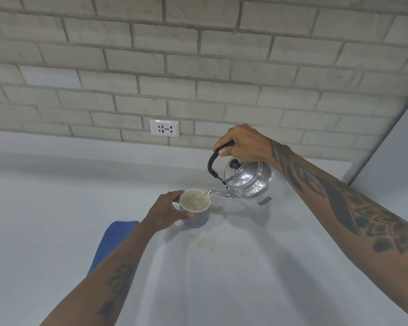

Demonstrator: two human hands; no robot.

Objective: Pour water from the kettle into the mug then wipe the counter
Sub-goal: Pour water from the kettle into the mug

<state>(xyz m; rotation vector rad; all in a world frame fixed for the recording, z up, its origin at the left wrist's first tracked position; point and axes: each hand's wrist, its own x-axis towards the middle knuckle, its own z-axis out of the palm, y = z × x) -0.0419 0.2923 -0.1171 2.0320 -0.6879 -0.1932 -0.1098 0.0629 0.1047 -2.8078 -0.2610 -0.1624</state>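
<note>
Pouring — kettle tipped over mug.
Your right hand grips the black handle; left hand clasps the mug — likely hot, slick metal, so hold the handle.

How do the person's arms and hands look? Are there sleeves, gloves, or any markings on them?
Both forearms are bare: no sleeves, gloves, watch or rings are visible. The right hand is unmarked, but its forearm carries dense dark tattoos with leaf and geometric patterns. The left hand is also unmarked; its forearm has a smaller dark tattoo, flower-like in shape.
</note>
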